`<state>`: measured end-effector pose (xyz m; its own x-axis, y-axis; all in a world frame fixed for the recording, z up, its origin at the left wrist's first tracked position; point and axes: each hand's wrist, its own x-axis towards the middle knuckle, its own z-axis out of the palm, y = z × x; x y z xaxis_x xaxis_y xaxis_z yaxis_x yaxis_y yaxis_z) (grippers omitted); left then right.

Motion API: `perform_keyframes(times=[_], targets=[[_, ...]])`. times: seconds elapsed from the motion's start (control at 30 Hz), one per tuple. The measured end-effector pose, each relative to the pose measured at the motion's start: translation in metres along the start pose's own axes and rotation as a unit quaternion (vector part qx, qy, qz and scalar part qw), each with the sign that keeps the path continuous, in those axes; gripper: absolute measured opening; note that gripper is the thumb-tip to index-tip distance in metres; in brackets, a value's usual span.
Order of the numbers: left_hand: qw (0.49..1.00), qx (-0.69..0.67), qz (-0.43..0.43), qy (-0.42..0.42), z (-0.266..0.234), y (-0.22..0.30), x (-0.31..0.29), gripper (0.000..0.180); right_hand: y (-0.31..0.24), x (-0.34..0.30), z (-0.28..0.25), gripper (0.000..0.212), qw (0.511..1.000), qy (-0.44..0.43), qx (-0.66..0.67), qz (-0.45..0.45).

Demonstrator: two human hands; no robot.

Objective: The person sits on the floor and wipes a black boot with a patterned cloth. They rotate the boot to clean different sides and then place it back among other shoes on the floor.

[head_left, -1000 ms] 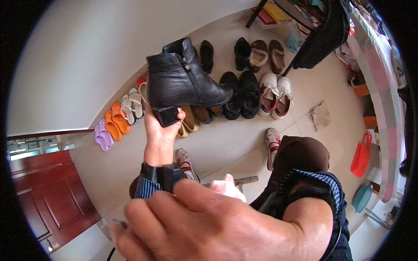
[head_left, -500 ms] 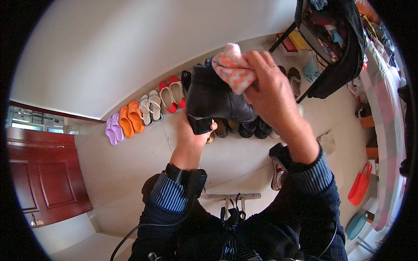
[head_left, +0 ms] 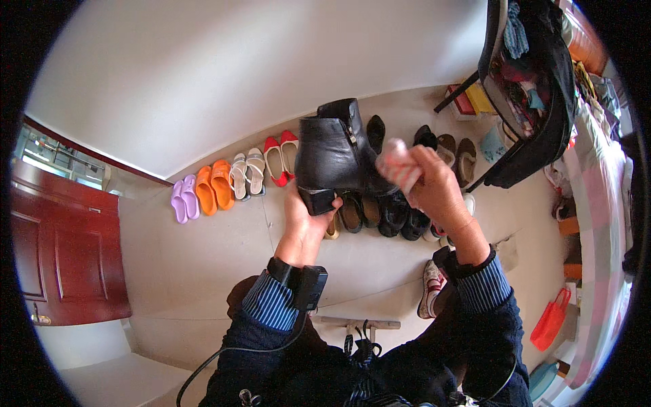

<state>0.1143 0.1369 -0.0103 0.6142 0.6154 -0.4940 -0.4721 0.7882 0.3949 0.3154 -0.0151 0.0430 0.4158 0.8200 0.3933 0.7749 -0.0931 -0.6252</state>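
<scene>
A black leather ankle boot [head_left: 331,154] with a side zip is held up in front of me, its shaft pointing away and its toe to the right. My left hand [head_left: 305,218] grips it from below by the block heel. In my right hand [head_left: 442,186] is a bunched pink-and-white patterned cloth [head_left: 399,167], closed in the fingers close to the boot's toe. The cloth is slightly blurred, and I cannot tell whether it touches the leather. The sole and part of the toe are hidden.
Along the wall stand lilac slippers [head_left: 185,199], orange slippers [head_left: 215,188], light sandals [head_left: 247,173], red-toed flats [head_left: 281,159] and several dark shoes [head_left: 393,217]. A black chair-like frame [head_left: 542,115] holds clothes. A red bag [head_left: 550,319] lies right; a brown door [head_left: 74,251] is left.
My right hand has moved the cloth down from the boot's shaft toward its toe. The boot has turned a little, and its zip now shows. My left hand still holds the heel.
</scene>
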Motion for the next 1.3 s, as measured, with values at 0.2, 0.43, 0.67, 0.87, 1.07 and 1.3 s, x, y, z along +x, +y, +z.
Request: perform_keyframes(times=[0.2, 0.43, 0.67, 0.87, 1.07, 1.3], targets=[[0.998, 0.023, 0.012, -0.056, 0.003, -0.019, 0.000, 0.038, -0.012, 0.011, 0.020, 0.015, 0.866, -0.086, 0.336, 0.362], [0.971, 0.179, 0.155, -0.026, -0.008, -0.045, 0.012, 0.032, -0.063, -0.010, 0.059, 0.045, 0.997, 0.030, 0.042, -0.053], [0.993, 0.106, 0.045, 0.018, 0.001, -0.041, 0.003, 0.035, -0.049, 0.023, 0.020, 0.035, 0.989, 0.130, -0.075, -0.012], [0.994, -0.048, -0.090, -0.032, -0.005, -0.035, -0.001, 0.037, -0.065, -0.020, 0.055, 0.038, 0.980, -0.039, 0.029, -0.192], [0.988, 0.138, 0.059, -0.039, 0.003, -0.031, -0.001, 0.027, -0.045, 0.010, 0.027, 0.035, 0.995, 0.067, 0.003, -0.075], [0.799, 0.458, 0.387, 0.045, 0.008, -0.030, -0.003, 0.026, -0.075, -0.008, 0.034, 0.036, 0.983, -0.012, -0.014, -0.181]])
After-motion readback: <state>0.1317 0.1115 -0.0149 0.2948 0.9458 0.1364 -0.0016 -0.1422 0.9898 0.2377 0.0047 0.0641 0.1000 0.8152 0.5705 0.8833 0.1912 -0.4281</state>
